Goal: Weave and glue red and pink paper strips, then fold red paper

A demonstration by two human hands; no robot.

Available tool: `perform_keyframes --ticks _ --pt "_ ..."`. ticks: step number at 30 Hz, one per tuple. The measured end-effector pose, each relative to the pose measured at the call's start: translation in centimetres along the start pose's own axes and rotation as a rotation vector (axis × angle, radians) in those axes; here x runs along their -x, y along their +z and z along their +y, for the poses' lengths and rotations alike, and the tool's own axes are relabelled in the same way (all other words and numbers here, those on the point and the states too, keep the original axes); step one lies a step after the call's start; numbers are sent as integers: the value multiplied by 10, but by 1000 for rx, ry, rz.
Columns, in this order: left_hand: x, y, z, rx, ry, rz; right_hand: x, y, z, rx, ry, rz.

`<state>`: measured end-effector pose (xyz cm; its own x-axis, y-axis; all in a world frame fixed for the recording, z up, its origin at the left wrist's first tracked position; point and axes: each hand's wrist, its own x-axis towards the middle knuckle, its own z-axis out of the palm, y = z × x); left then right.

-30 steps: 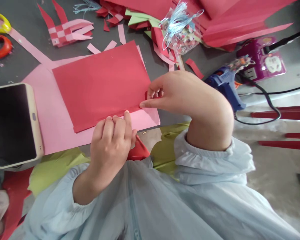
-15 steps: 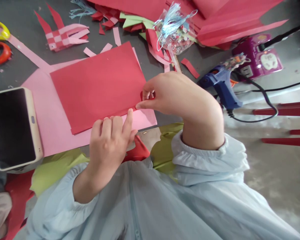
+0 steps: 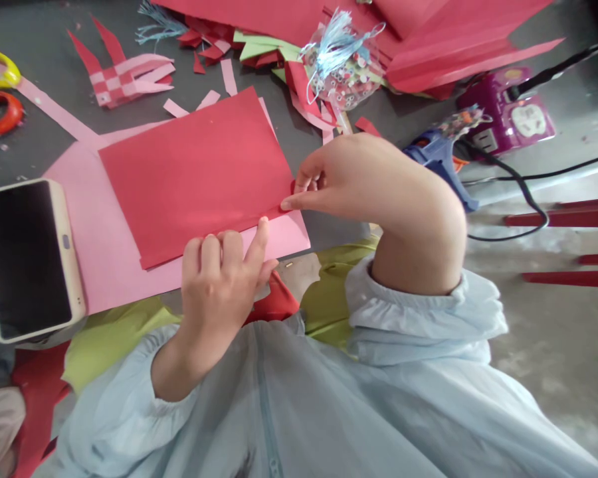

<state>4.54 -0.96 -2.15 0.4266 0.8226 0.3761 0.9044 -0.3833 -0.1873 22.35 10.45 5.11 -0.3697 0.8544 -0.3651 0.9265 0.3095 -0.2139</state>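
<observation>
A sheet of red paper (image 3: pixel 194 172) lies on a larger pink sheet (image 3: pixel 92 239), with a narrow folded strip along its near edge. My right hand (image 3: pixel 339 176) pinches the right end of that fold between thumb and fingertips. My left hand (image 3: pixel 222 272) rests its fingertips along the same edge, index finger stretched out and the others partly bent, holding nothing. Beyond the sheet, a woven red and pink paper fish (image 3: pixel 127 78) lies on the dark table.
A phone (image 3: pixel 24 259) lies on the left, below scissors (image 3: pixel 2 113). Paper scraps and a bag of googly eyes (image 3: pixel 346 73) with a blue tassel (image 3: pixel 336 43) are at the back. A blue glue gun (image 3: pixel 441 159) and purple power box (image 3: pixel 515 109) with cables stand right.
My right hand has slid slightly right along the fold to the corner of the red paper. My left hand has barely moved, its fingers still at the near edge.
</observation>
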Motion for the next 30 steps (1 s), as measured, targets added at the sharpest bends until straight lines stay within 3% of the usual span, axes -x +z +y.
perform_keyframes --ticks 10,18,30 --pt "2 8 14 109 -8 113 -4 10 1 -26 -62 31" --pt "-4 9 12 157 1 52 -1 3 5 -39 -53 -21" --pt "-8 8 9 -23 78 124 -6 8 11 -72 -46 1"
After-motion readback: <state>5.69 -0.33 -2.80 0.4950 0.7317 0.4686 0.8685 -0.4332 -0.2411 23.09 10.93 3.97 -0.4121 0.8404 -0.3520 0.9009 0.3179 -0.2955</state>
